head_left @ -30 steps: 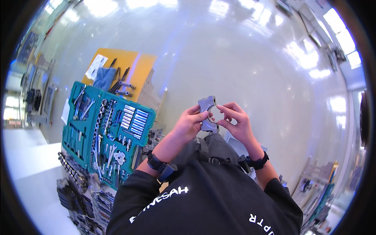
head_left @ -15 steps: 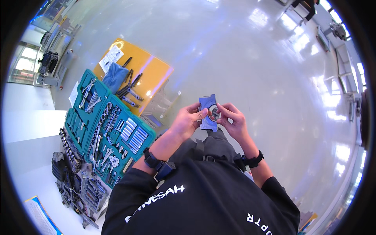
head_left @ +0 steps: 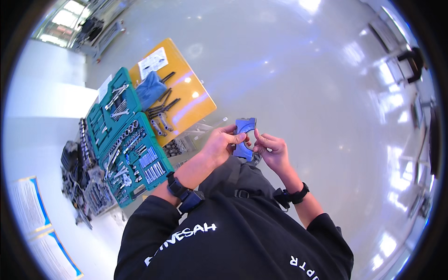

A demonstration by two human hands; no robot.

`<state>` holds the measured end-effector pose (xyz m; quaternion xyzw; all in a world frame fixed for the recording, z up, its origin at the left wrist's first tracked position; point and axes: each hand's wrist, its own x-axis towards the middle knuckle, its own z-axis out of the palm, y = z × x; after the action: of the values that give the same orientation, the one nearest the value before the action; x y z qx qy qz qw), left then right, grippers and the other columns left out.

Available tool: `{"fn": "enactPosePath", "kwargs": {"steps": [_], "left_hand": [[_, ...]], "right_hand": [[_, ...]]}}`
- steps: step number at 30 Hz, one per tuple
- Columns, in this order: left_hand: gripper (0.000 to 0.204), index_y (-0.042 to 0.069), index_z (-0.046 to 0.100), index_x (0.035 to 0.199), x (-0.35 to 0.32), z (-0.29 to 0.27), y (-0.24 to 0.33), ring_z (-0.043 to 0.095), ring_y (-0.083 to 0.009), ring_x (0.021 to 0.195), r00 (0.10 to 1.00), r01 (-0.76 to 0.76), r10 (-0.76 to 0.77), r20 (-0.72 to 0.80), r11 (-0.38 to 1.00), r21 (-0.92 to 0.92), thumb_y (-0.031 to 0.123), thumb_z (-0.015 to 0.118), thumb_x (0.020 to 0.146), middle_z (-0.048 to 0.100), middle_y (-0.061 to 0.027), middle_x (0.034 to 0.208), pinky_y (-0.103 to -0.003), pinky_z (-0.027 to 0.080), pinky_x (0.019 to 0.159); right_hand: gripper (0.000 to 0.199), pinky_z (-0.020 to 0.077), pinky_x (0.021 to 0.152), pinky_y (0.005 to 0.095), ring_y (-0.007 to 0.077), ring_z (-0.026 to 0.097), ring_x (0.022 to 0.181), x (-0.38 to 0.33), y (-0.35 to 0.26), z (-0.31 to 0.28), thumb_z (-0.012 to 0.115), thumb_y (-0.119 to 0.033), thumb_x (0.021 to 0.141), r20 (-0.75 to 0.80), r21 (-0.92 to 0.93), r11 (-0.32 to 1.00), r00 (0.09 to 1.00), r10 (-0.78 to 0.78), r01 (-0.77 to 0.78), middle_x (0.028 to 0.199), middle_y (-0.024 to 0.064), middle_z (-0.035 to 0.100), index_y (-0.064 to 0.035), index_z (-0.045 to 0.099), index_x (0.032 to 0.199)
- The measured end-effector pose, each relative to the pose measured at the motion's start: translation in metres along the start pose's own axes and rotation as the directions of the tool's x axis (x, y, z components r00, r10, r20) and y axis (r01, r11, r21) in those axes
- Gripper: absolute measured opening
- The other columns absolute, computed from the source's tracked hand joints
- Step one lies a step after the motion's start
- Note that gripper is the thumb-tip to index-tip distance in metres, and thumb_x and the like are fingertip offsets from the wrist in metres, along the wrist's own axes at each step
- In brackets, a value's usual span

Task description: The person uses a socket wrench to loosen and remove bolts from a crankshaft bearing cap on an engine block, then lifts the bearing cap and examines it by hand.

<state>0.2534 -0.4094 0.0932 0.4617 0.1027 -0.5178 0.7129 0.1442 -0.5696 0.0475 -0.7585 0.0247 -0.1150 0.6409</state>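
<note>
Head view: my left hand (head_left: 223, 145) and right hand (head_left: 270, 150) both grip the blue-grey, notched metal bracket (head_left: 243, 138) by its edges; it looks stiff, hefty.

My view is bright and evenly lit. Overhead lights throw white glare patches across the glossy grey floor (head_left: 289, 60), strongest along the top and right rim. A hot spot also shines on the yellow tabletop (head_left: 196, 100). The fisheye bends everything toward a black circular border, and detail smears there. The centre is sharp enough: I can make out the hands (head_left: 247, 147) clearly, with only soft shadows beneath them.
</note>
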Motion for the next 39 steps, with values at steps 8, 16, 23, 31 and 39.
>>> {"fn": "enactPosePath", "kwargs": {"steps": [8,16,23,31,39], "left_hand": [[0.027,0.004,0.054,0.115,0.054,-0.083,0.073,0.059,-0.0195,0.091,0.993,-0.118,0.105,-0.054,0.895,-0.431,0.01,0.056,0.088,0.059,-0.005,0.094,-0.037,0.05,0.082],[0.022,0.001,0.055,0.106,0.088,-0.162,0.123,0.059,-0.0189,0.085,0.891,-0.454,0.391,-0.233,0.729,-0.512,0.007,0.057,0.085,0.06,-0.007,0.09,-0.035,0.048,0.081],[0.027,-0.004,0.053,0.108,0.054,-0.195,0.086,0.061,-0.023,0.09,0.676,-0.735,0.418,-0.607,0.441,-0.515,0.004,0.058,0.083,0.06,-0.0111,0.095,-0.037,0.049,0.086],[0.026,-0.005,0.052,0.106,0.029,-0.133,0.026,0.062,-0.0255,0.089,0.293,-0.954,0.233,-0.927,0.015,-0.298,-0.002,0.059,0.081,0.061,-0.0131,0.092,-0.041,0.05,0.084],[0.027,-0.005,0.055,0.106,0.022,-0.106,-0.049,0.062,-0.024,0.087,0.079,-0.995,0.022,-0.997,-0.065,-0.08,-0.001,0.061,0.08,0.061,-0.0122,0.091,-0.039,0.052,0.083]], "right_hand": [[0.047,0.0445,0.057,0.0236,0.0069,0.052,0.058,0.174,0.02,0.031,0.071,0.0,0.074,0.346,-0.031,0.999,0.938,-0.03,0.043,0.068,0.0033,0.058,-0.005,0.059,0.119],[0.042,0.0433,0.057,0.0238,0.0059,0.046,0.057,0.319,0.026,0.098,0.066,-0.007,0.082,0.661,-0.099,0.995,0.747,0.073,-0.01,0.065,-0.0001,0.057,-0.0056,0.057,0.123],[0.028,0.044,0.059,0.0244,0.0075,0.053,0.062,0.396,0.054,0.172,0.058,-0.008,0.086,0.86,-0.049,0.995,0.503,0.089,-0.092,0.067,0.0017,0.057,0.001,0.06,0.112],[0.019,0.0468,0.076,0.0332,0.0239,0.059,0.087,0.396,0.083,0.36,0.061,-0.011,0.078,0.955,0.269,0.733,-0.074,-0.288,0.624,0.092,0.0094,0.061,-0.0018,0.062,0.095],[0.019,0.0413,0.078,0.0343,0.0231,0.049,0.101,0.316,0.115,0.478,0.058,-0.014,0.07,0.783,0.603,-0.041,-0.601,-0.159,0.797,0.097,0.0068,0.055,-0.0095,0.062,0.089]]}}
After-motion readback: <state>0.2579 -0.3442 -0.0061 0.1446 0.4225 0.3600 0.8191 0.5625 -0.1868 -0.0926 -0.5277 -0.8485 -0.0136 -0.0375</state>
